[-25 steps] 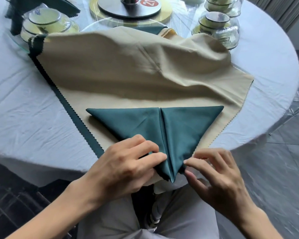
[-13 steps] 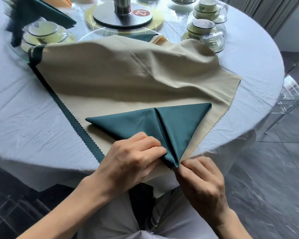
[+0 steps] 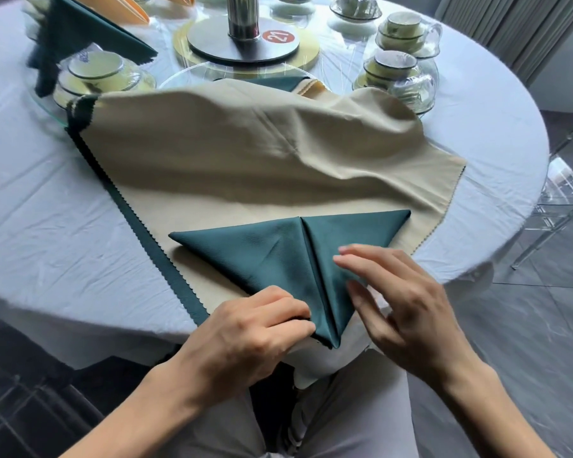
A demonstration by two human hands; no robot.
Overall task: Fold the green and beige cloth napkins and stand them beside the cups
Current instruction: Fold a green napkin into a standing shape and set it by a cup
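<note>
Your left hand [image 3: 245,328] curls its grip onto the near tip of the green napkin [image 3: 288,259], folded into a triangle at six o'clock on the desk [image 3: 40,200]. It lies on the beige napkin [image 3: 245,153]. Your right hand [image 3: 407,305] has straight fingers over its right flap, perhaps just touching. Cups [image 3: 95,66] stand at eleven o'clock.

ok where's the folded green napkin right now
In the head view the folded green napkin lies low and centre on the spread beige cloth near the table's front edge, its point between the left hand and right hand.
</note>
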